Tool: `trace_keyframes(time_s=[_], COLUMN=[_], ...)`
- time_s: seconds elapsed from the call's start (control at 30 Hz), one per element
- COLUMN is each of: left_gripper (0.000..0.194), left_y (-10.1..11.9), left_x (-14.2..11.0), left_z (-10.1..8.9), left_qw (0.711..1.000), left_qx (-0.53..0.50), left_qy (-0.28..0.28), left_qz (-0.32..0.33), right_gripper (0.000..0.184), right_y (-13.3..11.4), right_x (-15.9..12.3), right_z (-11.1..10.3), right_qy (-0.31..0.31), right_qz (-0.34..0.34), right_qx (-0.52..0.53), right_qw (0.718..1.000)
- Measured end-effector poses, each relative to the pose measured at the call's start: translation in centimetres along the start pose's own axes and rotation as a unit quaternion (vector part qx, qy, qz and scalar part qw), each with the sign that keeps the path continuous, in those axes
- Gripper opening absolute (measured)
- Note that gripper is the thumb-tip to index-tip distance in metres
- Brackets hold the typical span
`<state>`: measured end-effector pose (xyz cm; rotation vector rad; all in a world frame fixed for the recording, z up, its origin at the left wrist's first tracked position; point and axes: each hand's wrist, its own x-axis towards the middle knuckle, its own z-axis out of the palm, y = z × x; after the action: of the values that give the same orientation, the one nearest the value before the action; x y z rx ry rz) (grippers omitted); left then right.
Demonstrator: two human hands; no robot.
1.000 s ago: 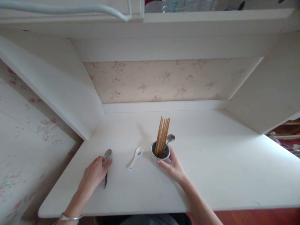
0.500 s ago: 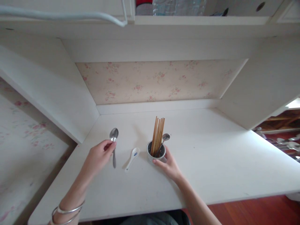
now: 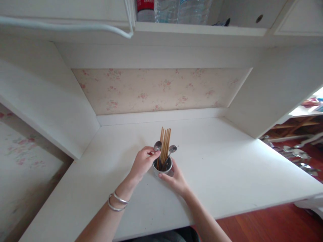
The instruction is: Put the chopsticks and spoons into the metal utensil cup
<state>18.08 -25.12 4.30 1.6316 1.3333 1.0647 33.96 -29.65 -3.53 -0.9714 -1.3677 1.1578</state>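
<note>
A round cup (image 3: 159, 172) stands on the white desk, holding several wooden chopsticks (image 3: 165, 143) and a metal spoon (image 3: 173, 149) that leans to the right. My right hand (image 3: 176, 178) is wrapped round the cup's right and front side. At the cup's left, my left hand (image 3: 143, 162) pinches a second metal spoon (image 3: 157, 146) just below its bowl. That spoon's handle points down into the cup, beside the chopsticks. The white ceramic spoon is out of sight, where my left hand and forearm cover the desk.
White side panels (image 3: 272, 90) and a floral back wall (image 3: 151, 89) enclose the desk (image 3: 214, 174). Overhead, a shelf holds clear plastic bottles (image 3: 180, 11), and a white cable (image 3: 63, 25) hangs at upper left. Metal utensils (image 3: 297, 154) lie beyond the desk's right edge.
My left hand has carried the metal spoon rightward from over the desk to the cup, its handle now inside. My right hand stays on the cup. The view has shifted slightly.
</note>
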Motion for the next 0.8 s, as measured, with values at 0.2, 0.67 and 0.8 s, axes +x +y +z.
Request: trace_keyframes(time_s=[0.2, 0.67, 0.8], left_gripper=[0.034, 0.088, 0.062], left_y=[-1.7, -2.8, -2.7], left_x=[-0.7, -5.8, -5.7], left_z=[1.2, 3.0, 3.7], left_qw=[0.997, 0.977, 0.977], left_qx=[-0.025, -0.209, -0.21], left_qy=[0.037, -0.032, -0.008], left_qz=[-0.062, -0.02, 0.021], right_gripper=[0.067, 0.071, 0.06], right_y=[-0.2, 0.0, 0.1], right_x=[0.1, 0.0, -0.1], right_z=[0.1, 0.2, -0.3], right_qy=[0.004, -0.011, -0.055], right_qz=[-0.005, 0.02, 0.027], right_qx=[-0.009, 0.04, 0.015], right_qw=[1.0, 0.999, 0.998])
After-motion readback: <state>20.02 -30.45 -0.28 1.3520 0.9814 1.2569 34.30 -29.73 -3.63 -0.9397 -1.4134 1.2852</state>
